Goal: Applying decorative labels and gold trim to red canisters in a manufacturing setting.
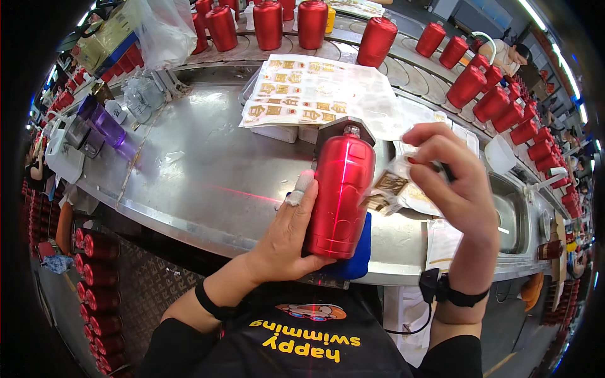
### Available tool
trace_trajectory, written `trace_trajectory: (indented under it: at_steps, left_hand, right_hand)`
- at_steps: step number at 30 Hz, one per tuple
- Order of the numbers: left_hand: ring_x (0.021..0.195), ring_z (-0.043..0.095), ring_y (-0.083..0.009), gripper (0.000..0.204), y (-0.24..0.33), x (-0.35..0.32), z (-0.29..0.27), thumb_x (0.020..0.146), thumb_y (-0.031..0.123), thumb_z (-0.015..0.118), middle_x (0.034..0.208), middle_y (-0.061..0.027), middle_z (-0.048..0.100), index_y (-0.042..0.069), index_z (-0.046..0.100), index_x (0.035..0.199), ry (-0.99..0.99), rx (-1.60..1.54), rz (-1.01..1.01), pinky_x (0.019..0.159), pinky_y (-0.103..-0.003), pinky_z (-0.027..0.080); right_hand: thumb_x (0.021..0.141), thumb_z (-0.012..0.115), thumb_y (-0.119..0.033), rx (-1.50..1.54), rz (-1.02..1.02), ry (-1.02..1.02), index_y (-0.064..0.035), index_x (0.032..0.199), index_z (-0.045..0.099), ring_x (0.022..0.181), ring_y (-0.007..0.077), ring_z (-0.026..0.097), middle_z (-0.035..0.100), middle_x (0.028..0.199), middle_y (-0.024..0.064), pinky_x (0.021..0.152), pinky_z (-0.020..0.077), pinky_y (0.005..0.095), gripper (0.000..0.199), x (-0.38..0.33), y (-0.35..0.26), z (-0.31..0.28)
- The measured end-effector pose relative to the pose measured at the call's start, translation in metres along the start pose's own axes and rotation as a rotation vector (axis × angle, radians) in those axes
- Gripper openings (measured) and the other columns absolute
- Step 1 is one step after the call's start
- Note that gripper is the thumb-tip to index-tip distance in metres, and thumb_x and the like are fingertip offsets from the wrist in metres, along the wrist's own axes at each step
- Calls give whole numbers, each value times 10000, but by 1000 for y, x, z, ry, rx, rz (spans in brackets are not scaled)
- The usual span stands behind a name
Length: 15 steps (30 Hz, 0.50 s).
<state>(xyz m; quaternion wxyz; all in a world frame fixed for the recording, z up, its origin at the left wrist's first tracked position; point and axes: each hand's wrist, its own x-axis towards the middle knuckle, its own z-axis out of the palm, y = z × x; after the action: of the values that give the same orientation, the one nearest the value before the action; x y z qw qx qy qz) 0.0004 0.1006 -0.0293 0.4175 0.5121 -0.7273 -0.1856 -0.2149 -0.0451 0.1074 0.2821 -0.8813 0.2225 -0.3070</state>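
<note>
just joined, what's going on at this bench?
A person's left hand holds a red bottle at the metal bench. The right hand, slightly blurred, seems to pinch a clear film piece with gold-brown designs beside it. A similarly patterned sheet lies beyond; more red bottles stand farther back.

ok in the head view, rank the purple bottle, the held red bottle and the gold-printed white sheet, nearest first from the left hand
1. Held red bottle, against the left hand
2. White sheet, ahead
3. Purple bottle, far left
</note>
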Motion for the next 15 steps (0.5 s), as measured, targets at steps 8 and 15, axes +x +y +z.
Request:
trace_trajectory:
  at_steps: [8, 15]
  left_hand:
    - [1402, 275, -347, 851, -5, 39, 12, 887, 337, 653, 1476, -302, 283, -107, 195, 1451, 145, -554, -310, 1144, -406, 219]
    - [1337, 364, -336, 835, -4, 47, 15, 902, 304, 640, 1416, -303, 349, -112, 168, 1450, 178, -526, -294, 1125, -390, 254]
  right_hand:
    - [830, 687, -90, 23, 111, 0, -3, 835, 608, 952, 268, 596, 609, 1028, 132, 800, 488, 341, 117, 9, 43, 56]
    - [838, 672, -88, 53, 75, 91, 3, 821, 592, 925, 274, 608, 613, 998, 145, 809, 491, 338, 123, 10, 50, 67]
